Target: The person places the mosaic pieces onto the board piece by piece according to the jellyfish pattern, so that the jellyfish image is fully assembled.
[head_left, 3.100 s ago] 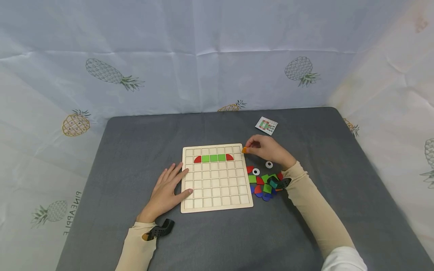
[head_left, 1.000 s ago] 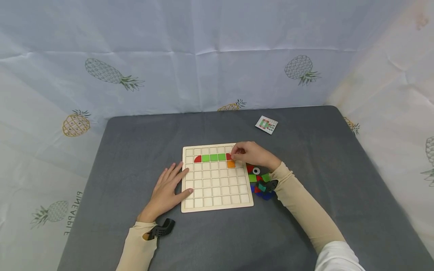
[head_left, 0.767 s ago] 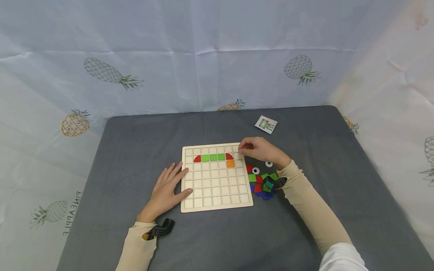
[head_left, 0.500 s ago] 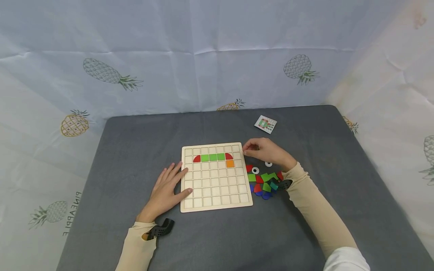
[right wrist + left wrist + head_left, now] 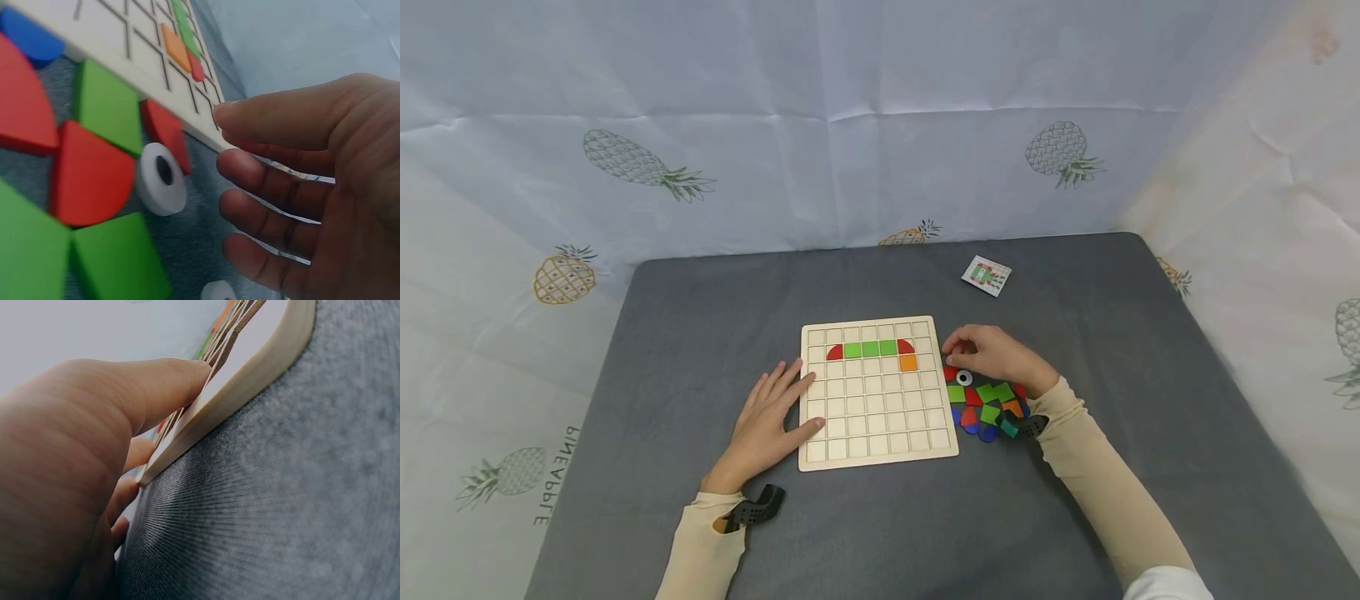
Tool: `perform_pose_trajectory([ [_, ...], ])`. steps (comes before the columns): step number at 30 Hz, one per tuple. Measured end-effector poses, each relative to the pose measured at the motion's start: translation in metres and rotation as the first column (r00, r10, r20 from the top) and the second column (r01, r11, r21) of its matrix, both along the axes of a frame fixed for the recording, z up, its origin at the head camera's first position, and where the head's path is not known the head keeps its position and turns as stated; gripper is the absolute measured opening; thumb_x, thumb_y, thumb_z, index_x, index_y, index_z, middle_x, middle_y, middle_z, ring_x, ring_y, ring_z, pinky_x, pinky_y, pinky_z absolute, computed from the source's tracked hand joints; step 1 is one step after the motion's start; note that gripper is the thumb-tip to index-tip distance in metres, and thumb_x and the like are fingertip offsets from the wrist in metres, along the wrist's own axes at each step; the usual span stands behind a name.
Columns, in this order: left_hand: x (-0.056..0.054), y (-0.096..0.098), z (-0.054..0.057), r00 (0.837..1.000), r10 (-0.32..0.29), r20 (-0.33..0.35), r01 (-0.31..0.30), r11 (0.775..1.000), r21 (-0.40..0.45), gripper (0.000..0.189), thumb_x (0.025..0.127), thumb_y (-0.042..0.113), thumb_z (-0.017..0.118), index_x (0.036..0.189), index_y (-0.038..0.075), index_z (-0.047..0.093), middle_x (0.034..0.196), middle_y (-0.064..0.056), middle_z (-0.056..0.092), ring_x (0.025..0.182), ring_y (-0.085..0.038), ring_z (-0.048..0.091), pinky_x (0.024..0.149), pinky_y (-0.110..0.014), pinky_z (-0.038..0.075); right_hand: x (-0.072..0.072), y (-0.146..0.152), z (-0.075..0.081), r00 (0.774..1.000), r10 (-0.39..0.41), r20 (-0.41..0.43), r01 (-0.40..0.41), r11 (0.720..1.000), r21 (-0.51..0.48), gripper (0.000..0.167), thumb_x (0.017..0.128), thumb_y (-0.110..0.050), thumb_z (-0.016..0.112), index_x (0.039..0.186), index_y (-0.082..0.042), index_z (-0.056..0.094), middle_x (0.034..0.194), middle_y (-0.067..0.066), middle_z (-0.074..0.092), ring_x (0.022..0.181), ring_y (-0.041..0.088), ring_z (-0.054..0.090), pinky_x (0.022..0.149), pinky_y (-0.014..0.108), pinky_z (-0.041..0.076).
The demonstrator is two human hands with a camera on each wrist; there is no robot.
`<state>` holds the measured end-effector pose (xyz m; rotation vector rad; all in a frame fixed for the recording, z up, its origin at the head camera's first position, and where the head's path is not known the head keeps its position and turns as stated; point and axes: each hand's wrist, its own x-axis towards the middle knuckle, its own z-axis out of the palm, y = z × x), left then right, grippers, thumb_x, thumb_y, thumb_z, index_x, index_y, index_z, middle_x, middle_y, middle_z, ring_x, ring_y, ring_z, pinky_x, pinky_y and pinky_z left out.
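Note:
A wooden grid board (image 5: pixel 857 425) lies flat on the table. Near its far side is a row of three green squares (image 5: pixel 870 349) with a red quarter-circle (image 5: pixel 836 352) at either end. An orange square (image 5: pixel 907 362) sits in the cell below the right red piece. My left hand (image 5: pixel 766 429), fingers spread, rests on the board's left edge, thumb and fingertips on the rim. Just right of the board, my right hand (image 5: pixel 992 354) hovers by the loose pieces. Its fingers (image 5: pixel 253 219) are loosely bent, with nothing between them in the right wrist view.
Loose red, green, blue and orange pieces (image 5: pixel 990 414) lie against the board's right side, partly overlapping. Among them is a white ring-shaped eye piece (image 5: pixel 964 378); another (image 5: pixel 219 291) shows in the right wrist view. A small pattern card (image 5: pixel 987 276) lies farther back.
My right hand set the orange square it pinched into the cell below the right red piece. It then withdrew rightward and came nearer the loose pieces. My left hand stayed put.

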<state>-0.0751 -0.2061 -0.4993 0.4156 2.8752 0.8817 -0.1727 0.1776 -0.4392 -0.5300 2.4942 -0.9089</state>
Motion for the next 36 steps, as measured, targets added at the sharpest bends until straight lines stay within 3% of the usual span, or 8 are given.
perform_pose_trajectory([
  [7, 0.000, 0.000, 0.000, 1.000, -0.001, -0.015, 0.001, 1.000, 0.007, 0.078, 0.090, 0.048, 0.072, 0.155, 0.017, 0.044, 0.169, -0.007, 0.026, 0.159, -0.032, 0.014, 0.130, -0.050, 0.005, 0.009, -0.002, -0.010, 0.997, 0.038, -0.060, -0.032, 0.994, 0.101, 0.023, 0.094, -0.017, 0.073, 0.116, -0.008, 0.074, 0.103, 0.006, 0.064, 0.089, 0.017, 0.057, 0.079, 0.030, 0.054],
  [11, 0.000, 0.000, -0.001, 0.999, -0.004, -0.033, 0.004, 1.000, 0.012, 0.078, 0.089, 0.047, 0.073, 0.155, 0.016, 0.045, 0.168, -0.009, 0.028, 0.158, -0.034, 0.016, 0.129, -0.052, 0.007, 0.014, -0.005, -0.011, 0.993, 0.052, -0.107, -0.036, 0.988, 0.152, 0.023, 0.093, -0.020, 0.074, 0.114, -0.009, 0.075, 0.103, 0.006, 0.063, 0.086, 0.017, 0.054, 0.075, 0.030, 0.052],
  [21, -0.001, 0.000, 0.001, 1.000, -0.005, 0.006, 0.005, 1.000, 0.003, 0.079, 0.090, 0.049, 0.071, 0.156, 0.017, 0.043, 0.170, -0.006, 0.025, 0.160, -0.031, 0.012, 0.131, -0.049, 0.004, 0.021, -0.011, -0.007, 0.987, 0.049, -0.153, -0.017, 0.979, 0.201, 0.014, 0.093, -0.018, 0.074, 0.104, -0.010, 0.070, 0.096, 0.003, 0.061, 0.084, 0.017, 0.054, 0.073, 0.030, 0.051],
  [29, -0.001, -0.001, 0.001, 1.000, -0.005, 0.006, 0.005, 1.000, 0.001, 0.079, 0.090, 0.049, 0.071, 0.156, 0.017, 0.043, 0.170, -0.006, 0.025, 0.160, -0.031, 0.012, 0.131, -0.049, 0.003, 0.019, -0.003, -0.002, 0.993, 0.032, -0.113, -0.024, 0.997, 0.069, 0.013, 0.098, -0.008, 0.066, 0.109, -0.005, 0.071, 0.093, 0.005, 0.062, 0.079, 0.014, 0.054, 0.065, 0.025, 0.050],
  [36, 0.000, -0.001, 0.002, 1.000, -0.007, 0.003, 0.007, 1.000, 0.001, 0.078, 0.090, 0.049, 0.072, 0.156, 0.017, 0.043, 0.169, -0.006, 0.025, 0.159, -0.032, 0.012, 0.130, -0.050, 0.004, 0.016, 0.002, 0.004, 0.989, 0.014, -0.148, -0.019, 0.999, -0.033, 0.019, 0.099, -0.007, 0.064, 0.116, -0.002, 0.072, 0.096, 0.007, 0.062, 0.081, 0.016, 0.052, 0.065, 0.024, 0.049],
])
